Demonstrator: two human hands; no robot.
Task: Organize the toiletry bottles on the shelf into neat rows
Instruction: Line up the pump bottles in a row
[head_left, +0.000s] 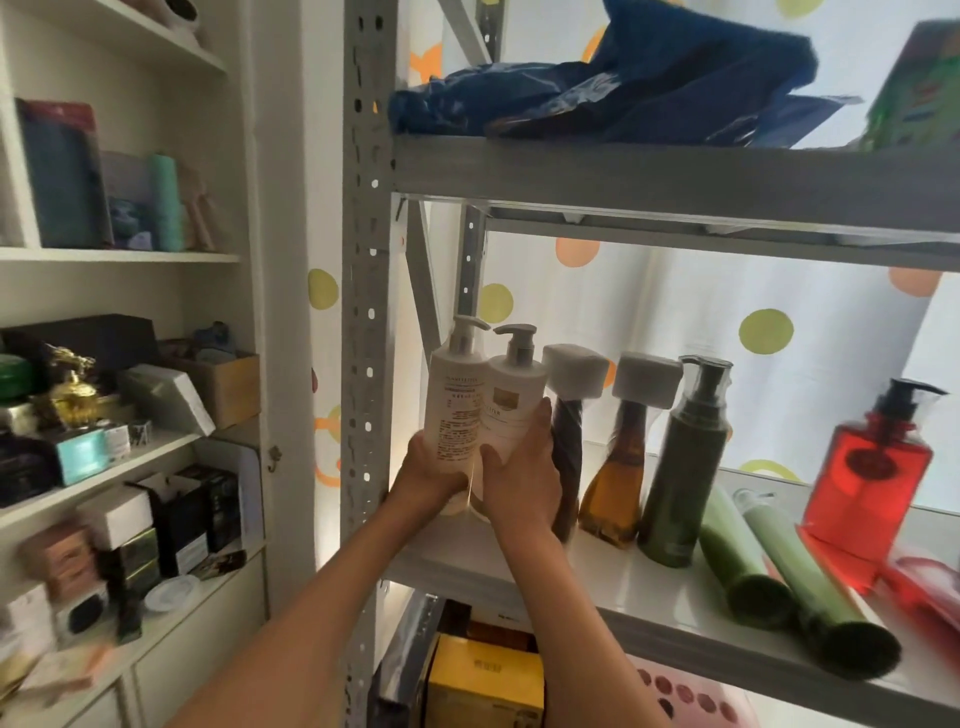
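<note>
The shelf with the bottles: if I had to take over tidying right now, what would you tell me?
Left hand grips the left white pump bottle; right hand grips the right white pump bottle. Both are at the left end of the shelf.

Done: the dark bottle, amber bottle, dark green pump bottle and red pump bottle stand in a rough row.

Left: settle the white pair beside them, then stand up the two green tubes lying at the front.
</note>
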